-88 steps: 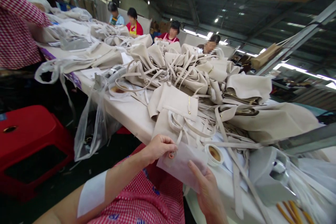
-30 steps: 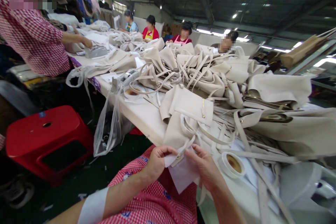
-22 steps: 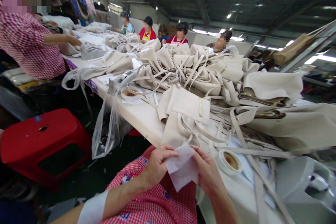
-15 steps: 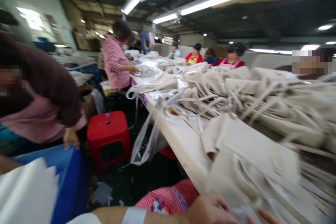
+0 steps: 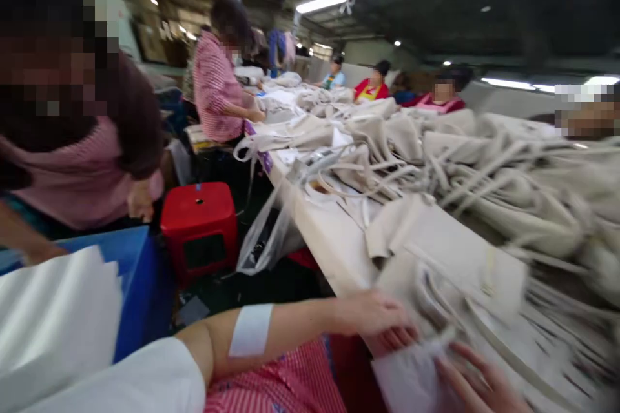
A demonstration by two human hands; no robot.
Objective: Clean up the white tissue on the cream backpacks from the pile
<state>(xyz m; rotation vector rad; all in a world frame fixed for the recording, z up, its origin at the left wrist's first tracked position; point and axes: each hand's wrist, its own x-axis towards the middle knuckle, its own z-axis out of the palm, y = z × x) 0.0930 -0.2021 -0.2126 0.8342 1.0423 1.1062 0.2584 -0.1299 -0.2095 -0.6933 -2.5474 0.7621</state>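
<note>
My left hand (image 5: 380,319) reaches in over the near edge of the table, its fingers curled at the upper left of a thin whitish sheet (image 5: 411,381). On the sheet's right side is my right hand (image 5: 479,381), with its thumb and fingers closed about that edge. The sheet is blurred, and whether it is paper, plastic or a small bag I cannot tell. Just beyond my hands lie beige fabric bags (image 5: 465,258) with straps, overlapping one another on the table (image 5: 332,226).
A heap of beige bags and straps (image 5: 523,187) covers the table's right side. A clear plastic bag (image 5: 266,232) hangs off its left edge. Left of it are a red stool (image 5: 198,226) and a blue crate (image 5: 138,297) with white sheets (image 5: 58,316). Co-workers stand around.
My view has tilted down. My hands, with the whitish sheet, now show more fully above the bottom edge. The co-worker at left has straightened a little beside the crate.
</note>
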